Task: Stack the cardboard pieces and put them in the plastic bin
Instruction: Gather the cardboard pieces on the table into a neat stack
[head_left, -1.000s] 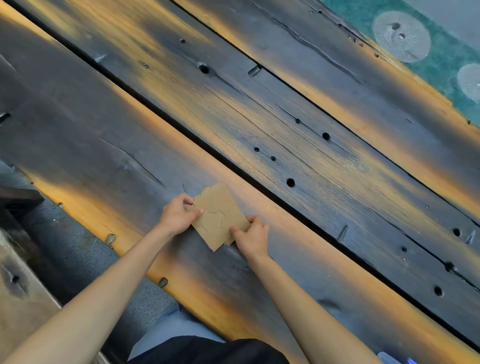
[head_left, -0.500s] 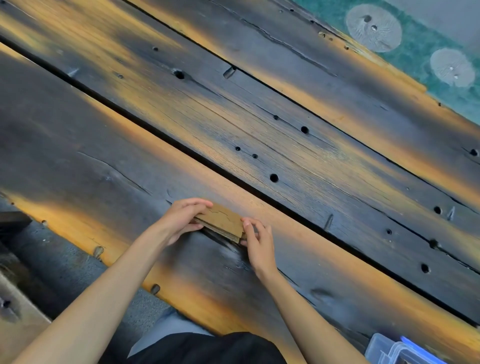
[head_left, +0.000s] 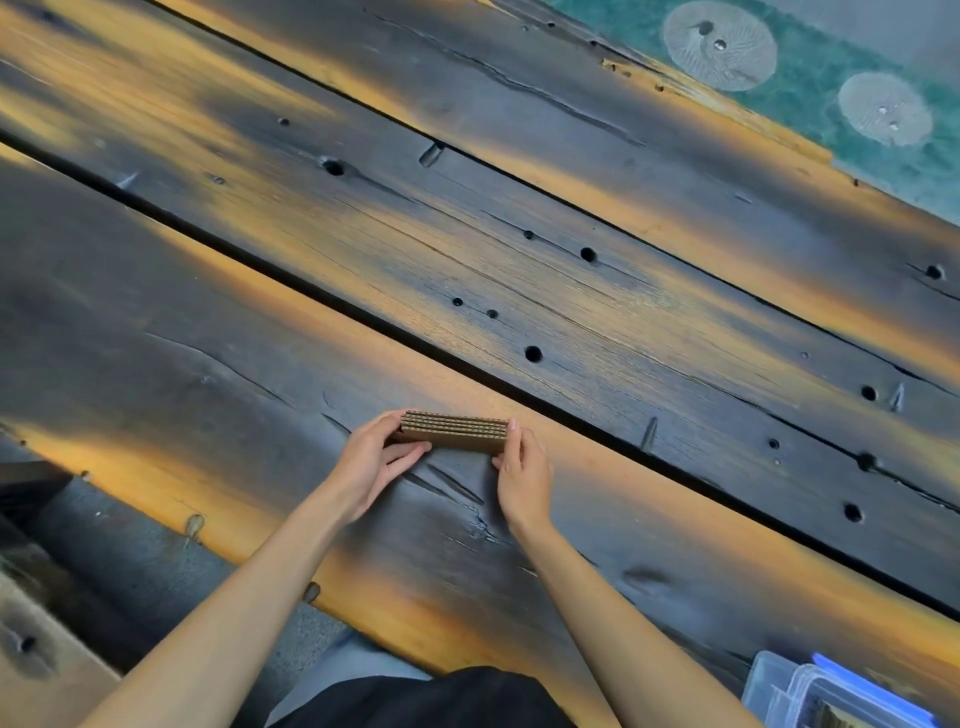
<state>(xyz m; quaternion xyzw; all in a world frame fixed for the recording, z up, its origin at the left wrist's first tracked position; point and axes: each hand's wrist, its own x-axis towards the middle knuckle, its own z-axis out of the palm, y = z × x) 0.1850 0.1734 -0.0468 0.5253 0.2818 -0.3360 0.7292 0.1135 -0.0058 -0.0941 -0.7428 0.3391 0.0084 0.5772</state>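
Note:
A stack of brown cardboard pieces (head_left: 456, 432) stands on edge on the dark wooden table (head_left: 571, 312), its corrugated edges facing up. My left hand (head_left: 371, 462) grips the stack's left end with thumb and fingers. My right hand (head_left: 522, 470) presses against its right end. The clear plastic bin (head_left: 810, 699) with a blue-clipped lid shows only partly at the bottom right corner, well right of both hands.
The table is made of scorched planks with holes, cracks and a dark gap (head_left: 467, 364) running diagonally behind the stack. A green mat with round pale patterns (head_left: 805, 73) lies past the far edge. Grey floor (head_left: 130, 561) and a wooden piece (head_left: 41, 675) sit at lower left.
The pieces lay flat under both hands a second ago. They are now gathered into one stack and tipped up on edge between the hands. The bin has come into view at bottom right.

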